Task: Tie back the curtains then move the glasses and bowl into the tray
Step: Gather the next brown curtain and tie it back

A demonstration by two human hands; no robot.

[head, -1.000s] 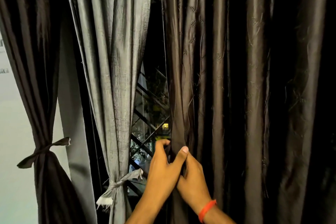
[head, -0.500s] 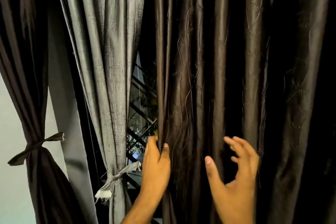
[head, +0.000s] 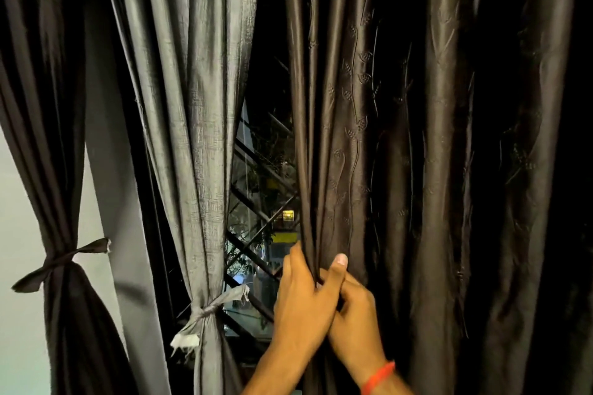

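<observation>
1. At the window's right side, the dark brown curtain [head: 401,138] hangs loose, and its left edge is gripped by the left hand [head: 305,301].
2. Just beside it, touching, the right hand [head: 353,311] is curled round the same folds.
3. Left of both, the grey curtain [head: 192,106] is already tied back.

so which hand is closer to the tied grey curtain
Left. The left hand grips the dark curtain's edge, just across the window gap from the grey curtain. The right hand sits behind it, farther right.
</observation>
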